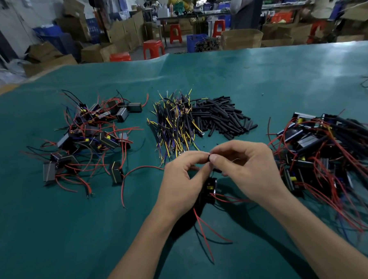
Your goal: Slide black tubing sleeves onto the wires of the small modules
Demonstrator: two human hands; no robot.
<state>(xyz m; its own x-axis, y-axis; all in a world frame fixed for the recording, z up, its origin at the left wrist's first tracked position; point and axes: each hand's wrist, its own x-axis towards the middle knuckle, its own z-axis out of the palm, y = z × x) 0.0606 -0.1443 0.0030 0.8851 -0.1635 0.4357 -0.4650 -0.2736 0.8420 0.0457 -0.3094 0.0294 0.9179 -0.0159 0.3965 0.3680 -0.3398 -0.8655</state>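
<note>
Both hands meet just above the green table, in the middle foreground. My left hand pinches a wire of a small black module that hangs between my wrists, its red wires trailing toward me. My right hand pinches a short black tubing sleeve at its fingertips, right against my left fingertips. Whether the wire is inside the sleeve is hidden by my fingers. A heap of loose black sleeves lies beyond my hands.
A pile of modules with red wires lies at the left. Another pile, with black-sleeved wires, sits at the right. A bundle of yellow and purple wires lies beside the sleeve heap. Red stools and cardboard boxes stand beyond the table's far edge.
</note>
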